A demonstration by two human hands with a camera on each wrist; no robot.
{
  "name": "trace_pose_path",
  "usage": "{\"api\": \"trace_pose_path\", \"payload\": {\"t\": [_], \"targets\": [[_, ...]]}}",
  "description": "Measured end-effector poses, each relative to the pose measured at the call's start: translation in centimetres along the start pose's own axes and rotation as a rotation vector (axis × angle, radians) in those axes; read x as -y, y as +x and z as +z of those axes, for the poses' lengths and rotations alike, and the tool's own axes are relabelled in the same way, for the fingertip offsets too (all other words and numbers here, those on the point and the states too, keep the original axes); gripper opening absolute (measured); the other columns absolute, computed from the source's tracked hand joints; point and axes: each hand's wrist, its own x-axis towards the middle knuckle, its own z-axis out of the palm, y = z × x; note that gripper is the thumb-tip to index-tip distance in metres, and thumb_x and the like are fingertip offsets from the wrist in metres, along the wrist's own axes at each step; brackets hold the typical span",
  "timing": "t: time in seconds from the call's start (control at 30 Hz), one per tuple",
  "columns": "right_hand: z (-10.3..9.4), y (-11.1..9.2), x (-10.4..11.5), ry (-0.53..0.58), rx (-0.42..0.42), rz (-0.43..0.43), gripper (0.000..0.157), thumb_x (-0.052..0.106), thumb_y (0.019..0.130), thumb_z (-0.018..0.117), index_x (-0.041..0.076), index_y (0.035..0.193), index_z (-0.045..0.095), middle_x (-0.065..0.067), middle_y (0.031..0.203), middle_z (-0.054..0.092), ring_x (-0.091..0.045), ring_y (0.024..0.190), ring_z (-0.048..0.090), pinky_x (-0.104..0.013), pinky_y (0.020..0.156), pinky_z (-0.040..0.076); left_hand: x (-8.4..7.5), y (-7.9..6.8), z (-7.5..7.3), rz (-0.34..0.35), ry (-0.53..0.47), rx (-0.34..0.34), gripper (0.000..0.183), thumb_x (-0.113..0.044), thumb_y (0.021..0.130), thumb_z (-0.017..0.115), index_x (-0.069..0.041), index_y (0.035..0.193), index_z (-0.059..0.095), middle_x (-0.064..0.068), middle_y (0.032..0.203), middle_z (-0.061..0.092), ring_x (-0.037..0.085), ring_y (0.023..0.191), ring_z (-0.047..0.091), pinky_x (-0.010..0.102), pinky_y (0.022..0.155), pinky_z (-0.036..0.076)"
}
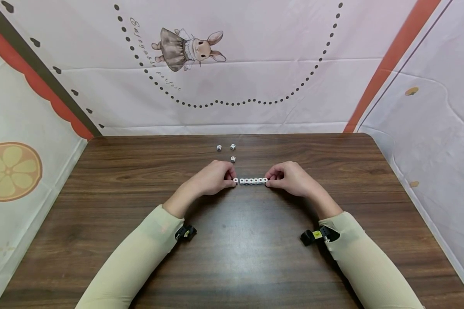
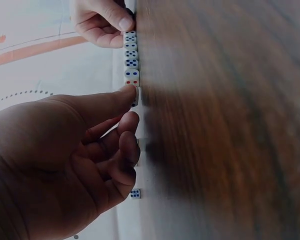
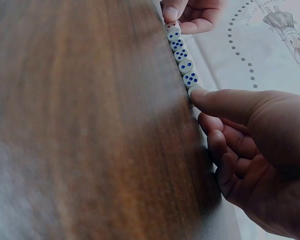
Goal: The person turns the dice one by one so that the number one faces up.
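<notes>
**Six rounded cubes: a straight row of dice point(image 1: 251, 181) on a wood-grained desk point(image 1: 232, 249)**

The row of dice is smooth and white, corners softened, with blue and red dots on its sides. At its right end, the right hand point(image 1: 290, 178) pinches the end die point(image 1: 265, 180) between thumb and finger. Just off its left end, across a narrow gap, the left hand point(image 1: 216, 177) clamps a single die point(image 1: 235, 181) likewise. Behind the row and leftward sit three loose dice point(image 1: 233, 159), equally cubic. Farther behind it hangs pale, creased cloth point(image 1: 255, 81) printed with a rabbit point(image 1: 193, 47). In front of it, the desk's brown, streaky surface carries a soft sheen.
</notes>
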Motion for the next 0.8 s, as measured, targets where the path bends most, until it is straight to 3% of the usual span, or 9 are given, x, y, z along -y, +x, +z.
{"api": "trace_pose_path", "payload": {"t": [0.8], "targets": [[-0.03,-0.01,0.13,0.004,-0.003,0.006,0.009,0.018,0.094,0.084,0.012,0.1,0.08,0.006,0.083,0.07,-0.016,0.078,0.061,-0.035,0.073,0.05,-0.33,0.43,0.33,-0.002,0.022,0.019,0.014,-0.017,0.095,0.082,-0.01,0.096,0.07,-0.004,0.082,0.064,0.009,0.077,0.059,0.032,0.08,0.051]]}}
